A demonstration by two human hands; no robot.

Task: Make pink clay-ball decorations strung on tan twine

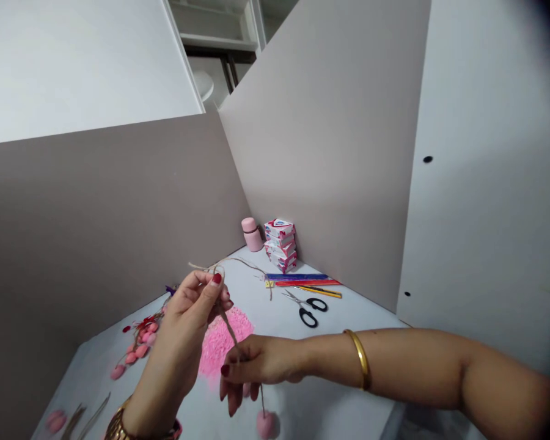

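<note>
My left hand (193, 305) pinches a piece of brown twine (230, 325) between thumb and fingers, where it forms a small loop. Loose ends of the twine stick out above the fingertips, one trailing to the right. Lower down, my right hand (256, 363) has its fingers closed around the same twine. Below the right hand, a pink ball-like piece (266, 423) is on the twine's lower end. Part of another pink piece shows behind the right fingers. A patch of pink shreds or grains (227, 342) lies on the table behind both hands.
Black-handled scissors (308, 308), a yellow cutter or pencil (323, 292), and red (307, 283) and blue strips (297, 277) lie right of centre. Behind stand stacked small boxes (280, 245) and a pink bottle (252, 234). Pink balls on twine (142, 349) lie left. Panels enclose the table.
</note>
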